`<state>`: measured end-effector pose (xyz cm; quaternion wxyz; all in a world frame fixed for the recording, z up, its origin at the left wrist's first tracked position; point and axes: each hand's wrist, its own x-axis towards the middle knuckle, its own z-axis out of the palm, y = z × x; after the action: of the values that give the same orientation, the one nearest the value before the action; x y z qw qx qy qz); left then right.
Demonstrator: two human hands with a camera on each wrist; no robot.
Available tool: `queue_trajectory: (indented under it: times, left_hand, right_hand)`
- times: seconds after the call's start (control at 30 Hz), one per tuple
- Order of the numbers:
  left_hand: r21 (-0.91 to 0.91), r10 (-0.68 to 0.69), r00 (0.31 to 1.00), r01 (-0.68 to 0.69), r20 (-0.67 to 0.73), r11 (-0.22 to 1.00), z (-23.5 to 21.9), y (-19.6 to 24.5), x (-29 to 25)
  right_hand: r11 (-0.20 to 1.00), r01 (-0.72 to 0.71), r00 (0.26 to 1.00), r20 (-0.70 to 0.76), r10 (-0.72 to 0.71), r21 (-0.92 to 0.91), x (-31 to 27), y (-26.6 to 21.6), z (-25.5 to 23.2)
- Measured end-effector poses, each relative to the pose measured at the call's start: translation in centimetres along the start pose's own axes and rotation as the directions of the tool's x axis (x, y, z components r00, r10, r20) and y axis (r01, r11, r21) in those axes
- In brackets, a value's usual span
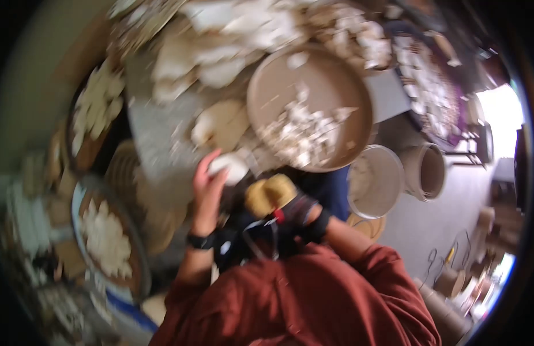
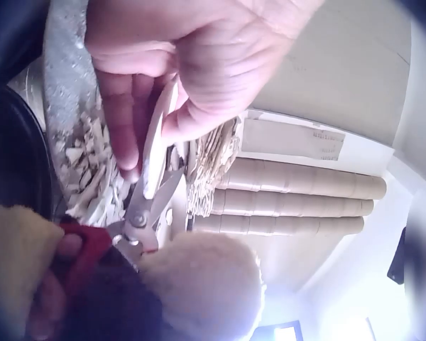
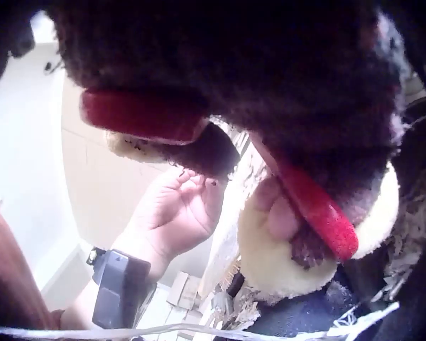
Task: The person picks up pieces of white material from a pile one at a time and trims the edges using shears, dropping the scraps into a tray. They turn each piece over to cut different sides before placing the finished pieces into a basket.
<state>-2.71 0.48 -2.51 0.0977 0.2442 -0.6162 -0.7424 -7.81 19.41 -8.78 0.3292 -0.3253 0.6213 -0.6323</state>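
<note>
My left hand (image 1: 208, 187) pinches a thin whitish disc (image 1: 229, 168) between thumb and fingers; the left wrist view shows the disc (image 2: 155, 153) edge-on. My right hand (image 1: 299, 209), in a dark glove with yellow padding (image 1: 270, 195), grips red-handled scissors (image 2: 138, 219). Their blades stand apart at the lower edge of the disc; whether they touch it I cannot tell. In the right wrist view the red handles (image 3: 316, 212) are around the gloved fingers, and my left hand (image 3: 179, 217) is beyond them.
A round brown tray (image 1: 365, 109) with white scraps lies ahead. Stacked pale pieces (image 1: 221, 52) are at the back. Baskets of white pieces (image 1: 105, 242) stand at the left, and buckets (image 1: 394, 173) at the right.
</note>
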Motion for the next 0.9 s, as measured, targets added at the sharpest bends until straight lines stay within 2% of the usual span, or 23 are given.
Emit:
queue_trajectory:
  times: [0.03, 0.07, 0.1, 0.13, 0.17, 0.2, 0.27, 0.33, 0.37, 0.4, 0.47, 0.53, 0.57, 0.63, 0.73, 0.77, 0.83, 0.9]
  left_hand:
    - [-0.063, 0.010, 0.999, -0.012, -0.037, 0.998, 0.3, -0.6, 0.0]
    - [-0.157, 0.002, 0.997, -0.013, -0.072, 0.987, 0.9, -0.9, -0.2]
    - [-0.172, 0.037, 0.991, -0.059, -0.129, 0.983, 1.1, -1.9, -0.1]
    - [-0.205, 0.007, 0.986, -0.042, -0.165, 0.978, 1.6, -1.4, -0.4]
    - [-0.192, 0.038, 0.977, -0.079, -0.211, 0.978, 1.6, -1.7, -0.3]
    - [-0.180, 0.071, 0.967, -0.117, -0.246, 0.977, 1.7, -1.9, -0.2]
    - [-0.187, 0.057, 0.972, -0.102, -0.228, 0.977, 1.6, -1.5, -0.4]
    - [-0.180, 0.053, 0.976, -0.092, -0.210, 0.979, 1.4, -1.3, -0.3]
    - [-0.173, 0.056, 0.978, -0.091, -0.202, 0.981, 1.3, -1.2, -0.3]
    - [-0.167, 0.060, 0.979, -0.094, -0.194, 0.981, 1.2, -1.2, -0.1]
    - [-0.129, 0.063, 0.986, -0.083, -0.153, 0.988, 0.5, -1.4, 0.5]
    - [-0.111, 0.042, 0.991, -0.056, -0.125, 0.992, -0.1, -1.5, 0.6]
    - [-0.114, 0.027, 0.992, -0.040, -0.119, 0.993, -0.3, -1.4, 0.8]
    - [-0.091, 0.026, 0.994, -0.036, -0.108, 0.995, -0.4, -1.3, 1.0]
    - [-0.117, 0.023, 0.988, -0.041, -0.153, 0.992, -0.2, -1.0, 0.7]
    - [-0.119, 0.017, 0.992, -0.033, -0.129, 0.992, -0.2, -1.0, 0.6]
    - [-0.123, 0.006, 0.997, -0.016, -0.078, 0.992, 0.0, -0.9, 0.4]
    - [-0.112, -0.011, 0.998, 0.004, -0.062, 0.994, 0.6, -0.4, -0.3]
  right_hand:
    - [0.982, -0.101, 0.995, -0.006, 0.103, 0.159, -0.2, 0.7, 0.2]
    - [0.931, -0.195, 0.978, -0.007, 0.207, 0.308, -0.4, 1.4, 0.4]
    - [0.861, -0.270, 0.953, -0.008, 0.303, 0.430, -0.6, 2.0, 0.6]
    - [0.832, -0.283, 0.949, 0.011, 0.316, 0.477, -0.7, 2.1, 0.7]
    - [0.804, -0.299, 0.942, 0.024, 0.335, 0.514, -0.7, 2.0, 1.0]
    - [0.813, -0.286, 0.950, 0.037, 0.311, 0.507, -0.9, 1.6, 0.9]
    - [0.858, -0.261, 0.963, 0.058, 0.263, 0.443, -0.9, 0.9, 0.9]
    - [0.975, -0.134, 0.989, 0.083, 0.121, 0.175, -0.7, -0.1, 0.9]
    - [0.999, -0.002, 0.992, 0.124, 0.008, -0.043, -0.5, -1.3, 0.6]
    - [0.957, 0.140, 0.978, 0.188, -0.093, -0.254, -0.4, -2.0, 0.5]
    - [0.989, -0.141, 0.987, 0.091, 0.136, 0.053, -0.8, -0.4, 1.1]
    - [0.968, -0.216, 0.975, 0.078, 0.207, 0.128, -1.3, -0.1, 1.5]
    - [0.987, -0.157, 0.984, 0.091, 0.153, 0.035, -1.3, -0.5, 1.2]
    - [0.992, -0.124, 0.989, 0.091, 0.120, 0.039, -1.1, -1.2, 1.2]
    - [0.930, -0.167, 0.986, 0.066, 0.154, 0.327, -1.1, -1.2, 1.8]
    - [0.895, -0.157, 0.988, 0.069, 0.141, 0.418, -1.1, -0.8, 2.1]
    - [0.881, -0.145, 0.989, 0.068, 0.128, 0.450, -1.0, -0.9, 1.9]
    - [0.929, -0.142, 0.990, 0.056, 0.131, 0.341, -0.8, -1.4, 1.1]
